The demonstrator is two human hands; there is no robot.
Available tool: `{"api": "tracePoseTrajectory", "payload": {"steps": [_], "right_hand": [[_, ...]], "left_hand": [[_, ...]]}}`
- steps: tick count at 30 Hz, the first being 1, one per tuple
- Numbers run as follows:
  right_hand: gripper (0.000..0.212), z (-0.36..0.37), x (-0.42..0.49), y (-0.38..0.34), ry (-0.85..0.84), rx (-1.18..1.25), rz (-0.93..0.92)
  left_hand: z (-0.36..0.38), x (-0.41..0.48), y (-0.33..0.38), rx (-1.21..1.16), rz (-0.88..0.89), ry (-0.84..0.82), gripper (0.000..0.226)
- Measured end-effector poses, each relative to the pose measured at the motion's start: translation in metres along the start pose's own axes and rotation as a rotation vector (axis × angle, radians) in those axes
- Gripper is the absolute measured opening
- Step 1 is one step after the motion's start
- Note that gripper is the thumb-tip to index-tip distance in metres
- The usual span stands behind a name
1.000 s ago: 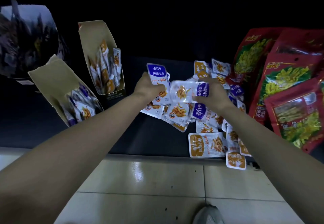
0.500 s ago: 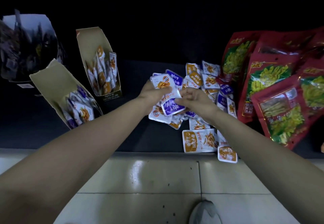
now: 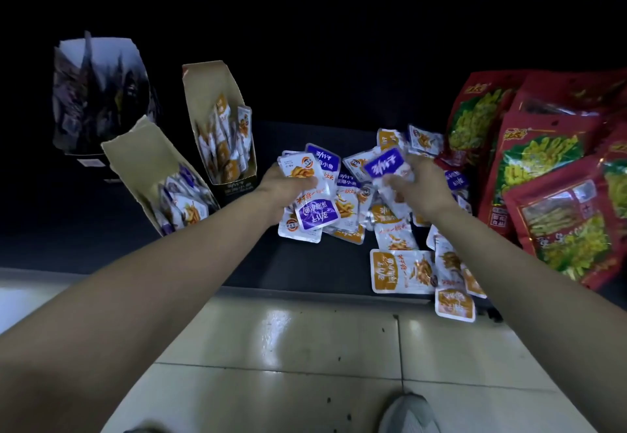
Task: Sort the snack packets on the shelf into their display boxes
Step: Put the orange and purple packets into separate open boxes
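We are gripping a stack of packets [image 3: 298,171] in our left hand [image 3: 281,188], over the pile [image 3: 400,269] on the shelf [image 3: 203,263]. Our right hand [image 3: 420,188] is pinching one purple packet [image 3: 383,165]. We should be laying it flat on the stack, same kind only.

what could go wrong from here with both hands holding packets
The left hand grips a fanned, loose stack of packets; one may slip out on the way to the display box. An orange packet overhangs the shelf edge; the right hand, holding a purple packet, could knock it to the floor pulling back.
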State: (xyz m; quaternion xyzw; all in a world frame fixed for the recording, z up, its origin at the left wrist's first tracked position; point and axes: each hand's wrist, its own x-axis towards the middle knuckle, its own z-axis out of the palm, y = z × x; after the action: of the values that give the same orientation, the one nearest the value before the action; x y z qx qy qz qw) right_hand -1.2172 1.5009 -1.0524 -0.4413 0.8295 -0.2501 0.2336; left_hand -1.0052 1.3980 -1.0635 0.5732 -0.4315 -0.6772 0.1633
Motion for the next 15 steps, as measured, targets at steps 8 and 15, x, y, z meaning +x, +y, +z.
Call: {"api": "tracePoseTrajectory", "payload": {"steps": [8, 15], "right_hand": [[0.069, 0.035, -0.014, -0.066, -0.312, 0.663, 0.235], [0.039, 0.057, -0.028, -0.121, -0.475, 0.884, 0.132]], "left_hand": [[-0.001, -0.019, 0.007, -0.210, 0.045, -0.026, 0.028], [-0.022, -0.047, 0.020, 0.000, 0.217, 0.112, 0.038]]}}
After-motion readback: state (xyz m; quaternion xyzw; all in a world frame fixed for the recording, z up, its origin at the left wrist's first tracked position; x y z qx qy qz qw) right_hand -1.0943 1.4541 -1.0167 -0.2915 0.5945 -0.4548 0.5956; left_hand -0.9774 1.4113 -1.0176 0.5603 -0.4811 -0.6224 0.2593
